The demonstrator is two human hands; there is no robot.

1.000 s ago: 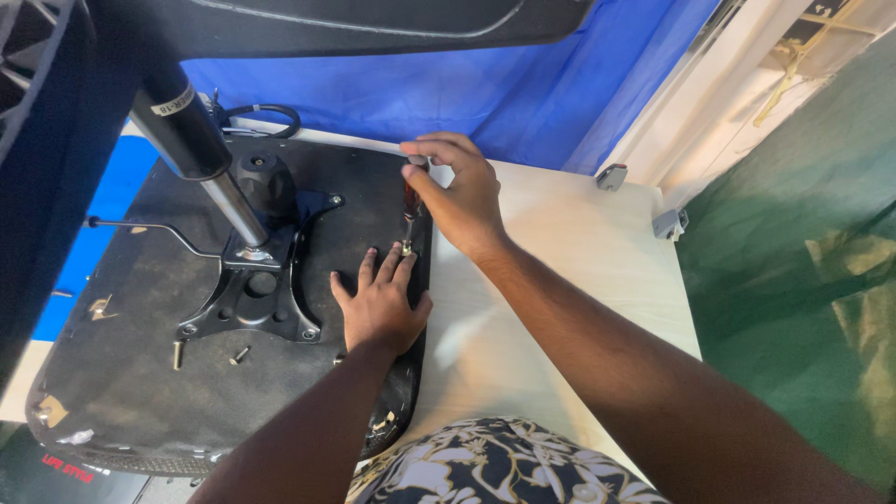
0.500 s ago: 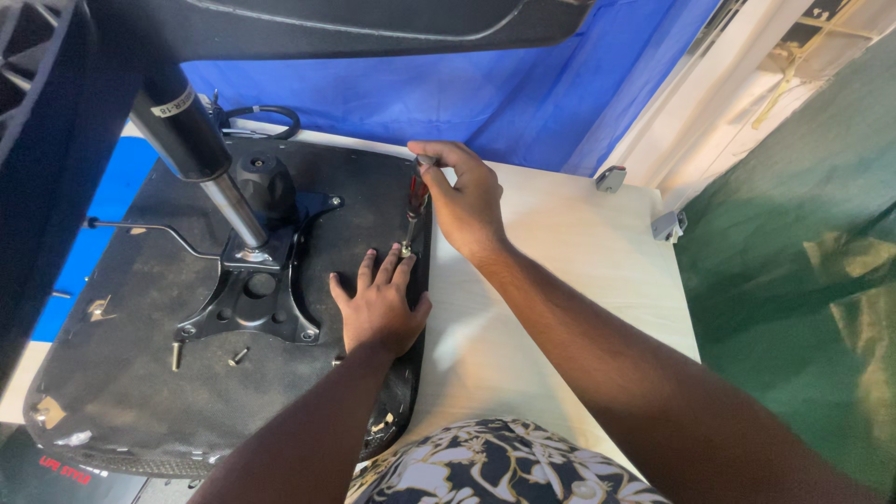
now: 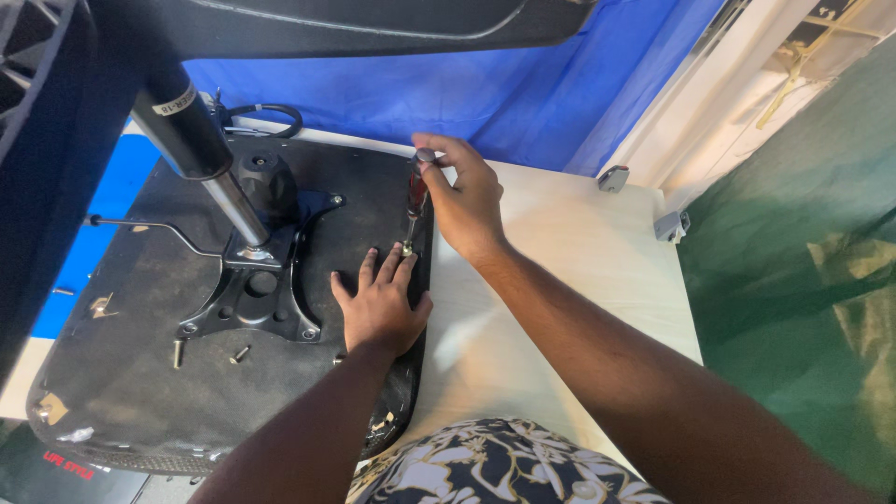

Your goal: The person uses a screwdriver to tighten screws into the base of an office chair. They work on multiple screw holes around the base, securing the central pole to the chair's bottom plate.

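Black fabric covered the upturned chair seat underside [image 3: 140,373], where the left hand [image 3: 378,303] lay flat, fingers spread. Just beyond its fingertips stood an upright red-handled screwdriver [image 3: 414,198], tip on the seat's edge, gripped at its top by the closed right hand [image 3: 467,201].

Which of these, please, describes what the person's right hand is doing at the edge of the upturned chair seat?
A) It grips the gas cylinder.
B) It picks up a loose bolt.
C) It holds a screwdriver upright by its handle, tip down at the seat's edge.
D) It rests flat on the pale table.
C: the right hand closes on the dark red handle of the screwdriver, which stands upright on the seat's edge by the left hand.
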